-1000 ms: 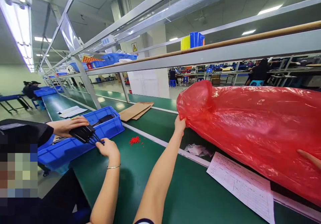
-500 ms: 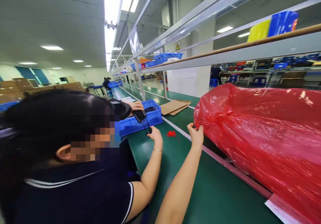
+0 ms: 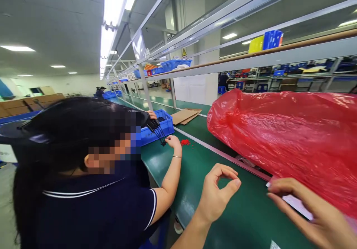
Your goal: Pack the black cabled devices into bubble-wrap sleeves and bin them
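Note:
My left hand (image 3: pixel 219 193) hovers above the green work surface (image 3: pixel 240 219). Its thumb and fingers curve toward each other with a small gap and nothing visible between them. At the lower right, my right hand (image 3: pixel 315 211) is in front of a large red plastic bag (image 3: pixel 279 130). The thumb and fingers of that hand are slightly apart, and nothing shows in its grasp. A white paper (image 3: pixel 298 206) shows behind the right hand, partly hidden by it. Whether the right fingertips touch the paper or the bag, I cannot tell.
On the left a co-worker (image 3: pixel 92 208) handles black cables (image 3: pixel 157 130) over a blue crate (image 3: pixel 167 124). Small red pieces (image 3: pixel 185 142) lie near the co-worker's hand. Flat cardboard (image 3: pixel 185 115) rests further back. A shelf (image 3: pixel 237 61) runs overhead.
My left hand has left the near end of the red bag and come closer. My right hand has entered at the lower right. The view has shifted.

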Demonstrator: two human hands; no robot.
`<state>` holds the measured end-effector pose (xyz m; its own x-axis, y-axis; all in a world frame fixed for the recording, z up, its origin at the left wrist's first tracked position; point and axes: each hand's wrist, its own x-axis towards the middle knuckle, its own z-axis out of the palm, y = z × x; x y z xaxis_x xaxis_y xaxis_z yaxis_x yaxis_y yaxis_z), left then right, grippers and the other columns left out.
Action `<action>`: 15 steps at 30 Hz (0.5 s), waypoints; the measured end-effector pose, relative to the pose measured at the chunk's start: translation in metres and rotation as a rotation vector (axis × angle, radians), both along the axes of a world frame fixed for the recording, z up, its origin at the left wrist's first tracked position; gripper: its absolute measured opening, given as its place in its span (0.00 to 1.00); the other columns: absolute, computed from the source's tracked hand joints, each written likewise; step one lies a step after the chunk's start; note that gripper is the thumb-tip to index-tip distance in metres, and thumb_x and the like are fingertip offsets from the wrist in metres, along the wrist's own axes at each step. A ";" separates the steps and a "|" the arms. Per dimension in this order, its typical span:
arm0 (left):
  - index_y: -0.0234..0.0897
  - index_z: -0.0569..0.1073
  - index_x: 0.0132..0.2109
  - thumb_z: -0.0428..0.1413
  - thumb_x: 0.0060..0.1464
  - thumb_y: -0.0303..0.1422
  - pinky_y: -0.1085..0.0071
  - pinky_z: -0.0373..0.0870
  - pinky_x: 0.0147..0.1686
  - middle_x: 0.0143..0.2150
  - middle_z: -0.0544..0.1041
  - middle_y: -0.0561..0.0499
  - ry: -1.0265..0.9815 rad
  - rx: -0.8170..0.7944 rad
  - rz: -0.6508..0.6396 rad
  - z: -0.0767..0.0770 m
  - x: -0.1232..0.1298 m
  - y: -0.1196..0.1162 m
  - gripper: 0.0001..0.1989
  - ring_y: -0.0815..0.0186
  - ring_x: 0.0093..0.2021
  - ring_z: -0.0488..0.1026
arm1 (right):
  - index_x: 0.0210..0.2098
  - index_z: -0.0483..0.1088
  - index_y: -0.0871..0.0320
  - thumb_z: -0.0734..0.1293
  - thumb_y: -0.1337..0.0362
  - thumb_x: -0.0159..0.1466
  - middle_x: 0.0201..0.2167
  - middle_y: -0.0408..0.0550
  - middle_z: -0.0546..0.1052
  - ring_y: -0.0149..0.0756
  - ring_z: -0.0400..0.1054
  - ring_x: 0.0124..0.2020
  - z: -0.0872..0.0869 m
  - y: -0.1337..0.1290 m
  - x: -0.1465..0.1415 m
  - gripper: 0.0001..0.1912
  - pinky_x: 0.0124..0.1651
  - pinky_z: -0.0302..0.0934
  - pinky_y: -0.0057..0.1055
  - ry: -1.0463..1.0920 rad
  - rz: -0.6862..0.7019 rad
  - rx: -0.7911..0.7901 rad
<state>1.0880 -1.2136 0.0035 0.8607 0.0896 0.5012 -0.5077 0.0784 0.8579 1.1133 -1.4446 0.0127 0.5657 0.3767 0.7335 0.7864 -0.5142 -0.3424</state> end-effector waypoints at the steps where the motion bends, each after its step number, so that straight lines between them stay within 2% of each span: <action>1: 0.37 0.77 0.35 0.63 0.56 0.33 0.66 0.69 0.51 0.42 0.77 0.48 -0.001 0.024 -0.023 0.003 -0.008 0.001 0.05 0.62 0.45 0.74 | 0.43 0.69 0.49 0.66 0.51 0.71 0.36 0.43 0.78 0.32 0.76 0.35 0.000 0.010 -0.010 0.09 0.38 0.71 0.21 0.006 0.057 -0.006; 4: 0.37 0.77 0.34 0.63 0.56 0.31 0.66 0.67 0.52 0.43 0.78 0.48 -0.012 0.093 -0.073 0.008 -0.027 0.001 0.03 0.62 0.46 0.74 | 0.44 0.66 0.48 0.66 0.59 0.72 0.34 0.38 0.76 0.28 0.75 0.33 0.002 0.039 -0.032 0.03 0.37 0.70 0.18 0.021 0.176 0.029; 6: 0.37 0.77 0.34 0.64 0.55 0.30 0.66 0.66 0.52 0.43 0.78 0.48 -0.026 0.121 -0.098 0.010 -0.036 0.000 0.03 0.61 0.46 0.73 | 0.44 0.66 0.47 0.65 0.61 0.72 0.34 0.37 0.75 0.27 0.74 0.32 0.004 0.046 -0.041 0.02 0.37 0.69 0.17 0.047 0.210 0.050; 15: 0.37 0.77 0.32 0.64 0.52 0.27 0.65 0.65 0.52 0.43 0.78 0.48 -0.030 0.224 -0.189 0.018 -0.053 -0.002 0.03 0.60 0.46 0.73 | 0.40 0.64 0.48 0.65 0.64 0.72 0.35 0.37 0.74 0.27 0.72 0.34 0.014 0.031 -0.064 0.04 0.38 0.68 0.18 0.165 0.287 0.025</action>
